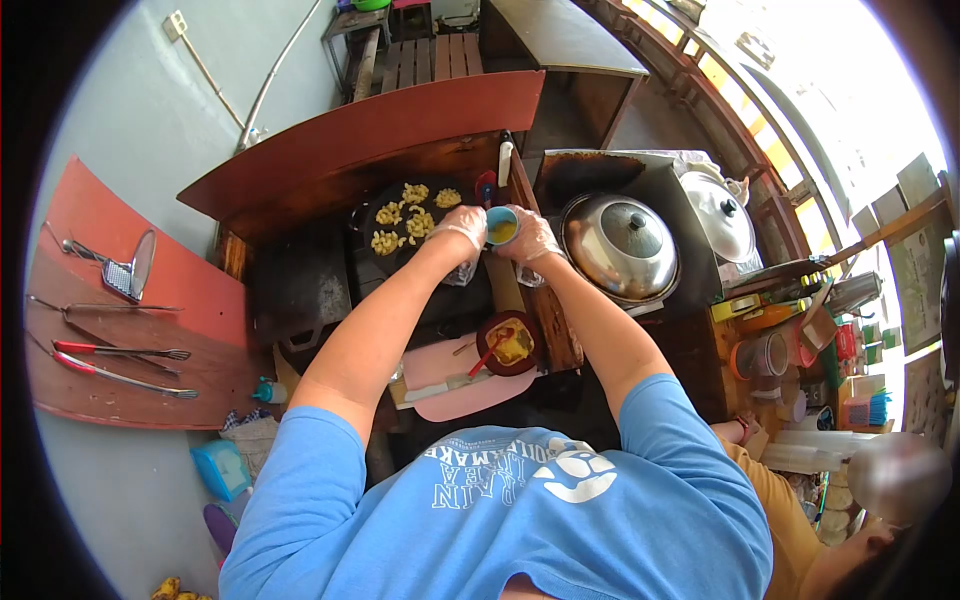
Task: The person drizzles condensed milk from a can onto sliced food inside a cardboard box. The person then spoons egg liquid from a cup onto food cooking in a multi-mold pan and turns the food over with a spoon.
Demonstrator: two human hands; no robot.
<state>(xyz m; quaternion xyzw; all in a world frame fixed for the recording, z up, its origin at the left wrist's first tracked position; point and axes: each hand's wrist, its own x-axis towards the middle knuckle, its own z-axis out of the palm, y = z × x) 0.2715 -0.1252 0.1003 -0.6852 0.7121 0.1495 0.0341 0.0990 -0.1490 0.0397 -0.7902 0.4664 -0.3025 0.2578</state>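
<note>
A small blue cup (502, 226) with something yellow inside is held by my right hand (532, 238), its fingers wrapped round the cup's right side. My left hand (462, 228) is closed at the cup's left, near the griddle's right edge; what it grips, if anything, is hidden. Both hands wear clear plastic gloves. On the dark round griddle (403, 222) lie several clumps of pale yellow food (388, 241). Nearer my body, a dark red bowl (508, 343) holds yellow contents and a red utensil, beside a pink cutting board (455, 388) with a knife on it.
A large domed metal lid (620, 245) covers a pan at the right, with a white lid (718, 215) beyond. Wooden boards edge the stove. Utensils (120, 350) hang at the left. Another person in a tan shirt (765, 490) is at the lower right.
</note>
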